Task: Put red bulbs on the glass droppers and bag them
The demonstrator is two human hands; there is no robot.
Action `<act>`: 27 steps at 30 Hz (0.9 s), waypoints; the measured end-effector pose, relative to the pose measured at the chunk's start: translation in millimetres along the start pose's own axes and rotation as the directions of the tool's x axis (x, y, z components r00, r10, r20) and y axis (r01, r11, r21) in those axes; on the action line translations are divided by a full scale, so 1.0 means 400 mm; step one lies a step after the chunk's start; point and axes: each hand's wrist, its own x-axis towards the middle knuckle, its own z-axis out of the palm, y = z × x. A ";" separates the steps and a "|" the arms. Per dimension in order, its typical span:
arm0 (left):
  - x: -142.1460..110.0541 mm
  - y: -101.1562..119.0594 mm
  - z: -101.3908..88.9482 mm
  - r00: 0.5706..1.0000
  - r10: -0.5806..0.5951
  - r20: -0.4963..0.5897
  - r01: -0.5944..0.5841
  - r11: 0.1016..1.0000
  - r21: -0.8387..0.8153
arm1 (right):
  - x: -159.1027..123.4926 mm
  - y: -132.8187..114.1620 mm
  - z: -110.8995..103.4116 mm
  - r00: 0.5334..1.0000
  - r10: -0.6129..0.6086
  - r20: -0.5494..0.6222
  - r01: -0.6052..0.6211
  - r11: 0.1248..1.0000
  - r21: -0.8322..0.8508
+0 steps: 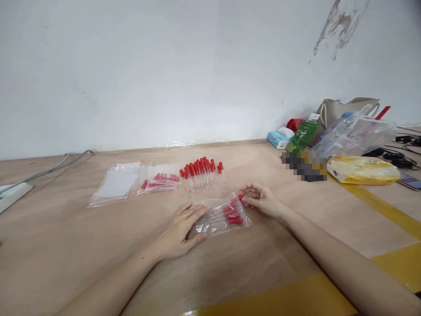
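Note:
A clear zip-lock bag (pixel 217 221) lies flat between my hands, with several red-bulbed droppers (pixel 234 218) inside, their bulbs toward its right end. My left hand (pixel 184 228) rests on the bag's left end, fingers spread and thumb apart. At the bag's right edge, my right hand (pixel 258 199) pinches the red bulb of one dropper (pixel 240 197); the plastic hides how far its tube reaches in. Just beyond the bag is a row of loose droppers (pixel 200 169), bulbs pointing away from me.
Left of the row are filled bags (pixel 161 181) and a stack of flat clear bags (pixel 116 182). A cable (pixel 59 166) runs to a white power strip (pixel 15 195). At the right are a green bottle (pixel 303 134), a tissue box (pixel 279 139) and a yellow tissue pack (pixel 363 170).

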 end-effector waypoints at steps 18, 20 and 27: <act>0.000 0.004 -0.003 1.000 -0.003 0.011 0.003 1.000 -0.008 | 0.018 -0.026 0.010 0.966 -0.172 0.193 0.234 0.896 -0.377; 0.000 0.005 -0.004 1.000 -0.007 0.017 0.007 1.000 -0.002 | 0.018 -0.027 0.017 0.955 -0.163 0.249 0.251 0.891 -0.379; 0.002 0.005 -0.004 1.000 -0.001 0.019 0.001 1.000 -0.003 | 0.031 0.010 0.052 0.996 -0.068 0.057 0.077 0.983 -0.166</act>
